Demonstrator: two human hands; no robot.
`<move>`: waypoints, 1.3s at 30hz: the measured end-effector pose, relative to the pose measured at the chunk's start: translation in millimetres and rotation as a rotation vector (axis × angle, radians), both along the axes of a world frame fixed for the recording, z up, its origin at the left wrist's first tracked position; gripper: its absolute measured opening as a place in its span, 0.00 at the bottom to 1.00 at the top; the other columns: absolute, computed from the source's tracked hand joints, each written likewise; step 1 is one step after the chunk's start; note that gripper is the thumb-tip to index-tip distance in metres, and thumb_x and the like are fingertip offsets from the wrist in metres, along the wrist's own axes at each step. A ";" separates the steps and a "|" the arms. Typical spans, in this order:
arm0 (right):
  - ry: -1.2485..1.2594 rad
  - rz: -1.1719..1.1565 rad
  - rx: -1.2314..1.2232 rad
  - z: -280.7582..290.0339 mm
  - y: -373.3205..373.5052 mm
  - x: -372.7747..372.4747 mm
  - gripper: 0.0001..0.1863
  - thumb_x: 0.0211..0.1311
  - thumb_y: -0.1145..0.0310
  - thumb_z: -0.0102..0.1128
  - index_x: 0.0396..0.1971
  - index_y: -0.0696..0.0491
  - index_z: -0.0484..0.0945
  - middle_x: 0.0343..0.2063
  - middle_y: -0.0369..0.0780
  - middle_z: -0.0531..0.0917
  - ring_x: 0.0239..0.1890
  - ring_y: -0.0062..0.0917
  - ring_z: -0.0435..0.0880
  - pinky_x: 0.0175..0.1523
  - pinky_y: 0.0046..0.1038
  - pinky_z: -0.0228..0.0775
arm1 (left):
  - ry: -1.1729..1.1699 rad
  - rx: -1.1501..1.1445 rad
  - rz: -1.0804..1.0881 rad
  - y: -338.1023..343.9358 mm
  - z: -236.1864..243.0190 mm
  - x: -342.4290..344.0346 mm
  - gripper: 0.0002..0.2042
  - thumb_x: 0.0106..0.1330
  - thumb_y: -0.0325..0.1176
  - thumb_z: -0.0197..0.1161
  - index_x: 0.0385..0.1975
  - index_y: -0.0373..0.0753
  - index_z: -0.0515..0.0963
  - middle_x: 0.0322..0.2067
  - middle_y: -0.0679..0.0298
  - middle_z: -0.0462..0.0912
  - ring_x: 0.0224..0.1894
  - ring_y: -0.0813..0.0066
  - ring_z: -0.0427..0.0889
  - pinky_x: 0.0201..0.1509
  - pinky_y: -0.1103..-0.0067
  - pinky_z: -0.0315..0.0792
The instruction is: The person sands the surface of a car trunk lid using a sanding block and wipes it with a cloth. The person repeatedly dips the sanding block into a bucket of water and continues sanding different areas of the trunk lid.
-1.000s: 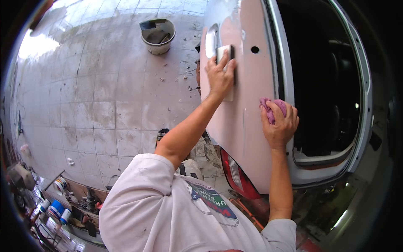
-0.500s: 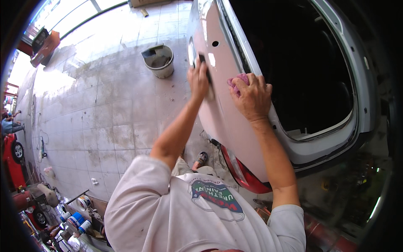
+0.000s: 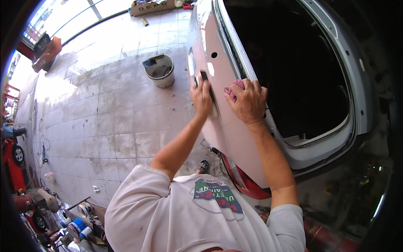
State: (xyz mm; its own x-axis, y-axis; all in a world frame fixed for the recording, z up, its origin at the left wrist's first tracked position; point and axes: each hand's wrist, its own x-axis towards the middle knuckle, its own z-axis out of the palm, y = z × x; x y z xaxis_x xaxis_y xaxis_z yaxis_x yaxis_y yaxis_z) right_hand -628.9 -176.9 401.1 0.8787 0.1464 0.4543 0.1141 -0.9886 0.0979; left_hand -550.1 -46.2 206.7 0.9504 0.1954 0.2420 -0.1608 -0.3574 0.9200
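Observation:
The curved rear side panel of a car point(image 3: 228, 126), mostly dull pink with pale patches, stands in front of me. My left hand point(image 3: 202, 97) is closed on a long, narrow sanding block point(image 3: 212, 94) with a dark top, laid along the panel's left side. Fingers hide part of the block, and its outline is smeared by motion. Above the panel's inner edge, my right hand point(image 3: 249, 102) is closed round a crumpled pink sponge or cloth point(image 3: 236, 87); its underside is hidden. A round dark hole point(image 3: 214, 55) lies in the panel beyond both hands.
Right of the panel is a dark, framed car opening point(image 3: 302, 71). A red tail light point(image 3: 243, 180) sits at its near end. On the tiled floor point(image 3: 105, 113) stands a grey bucket point(image 3: 166, 80). Paint cans point(image 3: 77, 225) crowd the lower left; a cardboard box point(image 3: 153, 7) lies at the back.
My left hand has slid a little toward me along the panel with the block. The right hand has shifted slightly left, still holding the pink sponge or cloth. The whole view has tilted slightly.

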 end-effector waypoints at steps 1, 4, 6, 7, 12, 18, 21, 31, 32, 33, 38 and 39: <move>0.018 -0.019 0.001 -1.5 -0.5 5.0 0.12 0.58 0.52 0.77 0.39 0.38 0.90 0.46 0.34 0.85 0.52 0.33 0.81 0.53 0.45 0.69 | 0.033 -0.063 0.022 -7.0 -4.6 -40.2 0.18 0.84 0.41 0.50 0.59 0.41 0.85 0.73 0.52 0.76 0.62 0.39 0.72 0.73 0.57 0.60; 0.007 -0.049 0.008 -1.1 0.9 24.4 0.10 0.59 0.53 0.77 0.37 0.38 0.89 0.46 0.33 0.85 0.52 0.32 0.81 0.54 0.45 0.69 | 0.046 -0.120 0.030 -19.0 -11.9 -83.6 0.19 0.83 0.41 0.51 0.61 0.42 0.84 0.72 0.53 0.77 0.62 0.40 0.71 0.75 0.54 0.58; -0.035 -0.037 0.020 -1.5 4.7 31.3 0.09 0.58 0.54 0.77 0.36 0.39 0.90 0.45 0.33 0.86 0.53 0.32 0.81 0.55 0.45 0.68 | -0.004 -0.008 -0.042 -10.8 15.9 -14.6 0.19 0.83 0.41 0.51 0.62 0.43 0.83 0.70 0.53 0.79 0.61 0.40 0.72 0.74 0.55 0.59; -0.070 -0.003 0.029 -0.1 9.2 36.5 0.10 0.58 0.54 0.77 0.36 0.39 0.90 0.44 0.33 0.86 0.53 0.31 0.81 0.55 0.45 0.68 | -0.053 0.078 -0.051 -1.7 18.8 28.6 0.19 0.83 0.41 0.51 0.63 0.43 0.83 0.68 0.52 0.80 0.60 0.40 0.72 0.74 0.55 0.60; -0.064 0.042 0.011 0.3 15.5 60.8 0.09 0.57 0.55 0.76 0.35 0.40 0.90 0.42 0.32 0.86 0.54 0.30 0.81 0.59 0.47 0.65 | 0.071 0.130 -0.072 12.2 32.4 93.9 0.16 0.82 0.37 0.50 0.59 0.44 0.83 0.70 0.51 0.78 0.57 0.39 0.74 0.71 0.55 0.63; 0.029 -0.017 -0.059 -0.5 10.2 101.3 0.07 0.58 0.59 0.73 0.34 0.42 0.89 0.38 0.35 0.88 0.49 0.31 0.84 0.61 0.51 0.62 | 0.140 -0.020 -0.084 4.3 -16.9 -38.5 0.30 0.81 0.50 0.55 0.74 0.37 0.73 0.64 0.32 0.74 0.62 0.35 0.69 0.73 0.54 0.61; 0.074 -0.035 -0.053 6.4 16.9 124.9 0.07 0.59 0.59 0.72 0.34 0.43 0.89 0.38 0.36 0.88 0.49 0.32 0.84 0.61 0.52 0.62 | 0.256 -0.051 -0.088 5.0 30.3 89.0 0.28 0.81 0.52 0.54 0.72 0.40 0.76 0.63 0.37 0.78 0.60 0.37 0.71 0.71 0.56 0.64; 0.085 -0.118 -0.042 3.9 22.4 217.1 0.17 0.65 0.49 0.72 0.48 0.41 0.87 0.51 0.38 0.86 0.59 0.37 0.80 0.54 0.50 0.77 | 0.260 -0.013 -0.057 9.3 -21.1 -10.6 0.29 0.81 0.50 0.52 0.78 0.44 0.71 0.64 0.40 0.78 0.65 0.36 0.67 0.77 0.55 0.57; 0.085 -0.159 -0.059 6.1 25.7 219.0 0.16 0.65 0.49 0.72 0.47 0.41 0.87 0.50 0.38 0.86 0.58 0.37 0.81 0.54 0.50 0.78 | 0.220 -0.024 -0.083 7.7 -14.5 19.0 0.29 0.81 0.51 0.52 0.78 0.45 0.71 0.63 0.41 0.78 0.64 0.36 0.67 0.76 0.54 0.58; 0.086 -0.202 -0.078 5.8 27.3 219.2 0.16 0.65 0.49 0.71 0.45 0.42 0.88 0.49 0.38 0.87 0.57 0.37 0.81 0.53 0.50 0.78 | 0.180 -0.038 -0.108 8.1 -6.9 59.8 0.29 0.81 0.51 0.51 0.77 0.46 0.71 0.63 0.42 0.78 0.63 0.37 0.68 0.75 0.54 0.59; 0.023 -0.223 -0.114 1.4 47.4 245.8 0.13 0.66 0.50 0.68 0.40 0.43 0.88 0.44 0.38 0.88 0.53 0.37 0.82 0.49 0.49 0.78 | 0.408 -0.020 0.025 23.5 66.2 238.7 0.23 0.81 0.48 0.51 0.68 0.45 0.80 0.64 0.53 0.83 0.58 0.39 0.72 0.66 0.53 0.66; 0.014 -0.229 -0.106 0.2 45.3 248.9 0.13 0.67 0.50 0.68 0.40 0.43 0.87 0.44 0.38 0.88 0.53 0.37 0.83 0.49 0.49 0.78 | 0.292 -0.023 -0.010 21.2 51.8 230.1 0.23 0.81 0.47 0.51 0.67 0.45 0.81 0.66 0.51 0.82 0.58 0.39 0.73 0.67 0.54 0.66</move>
State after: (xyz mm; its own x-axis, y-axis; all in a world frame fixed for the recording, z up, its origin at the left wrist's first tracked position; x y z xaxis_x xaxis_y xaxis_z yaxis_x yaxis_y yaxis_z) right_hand -380.0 -131.6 401.3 0.9005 -0.0105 0.4347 -0.1092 -0.9731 0.2027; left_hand -320.1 -25.0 258.5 0.9811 0.1875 -0.0468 0.1088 -0.3354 0.9358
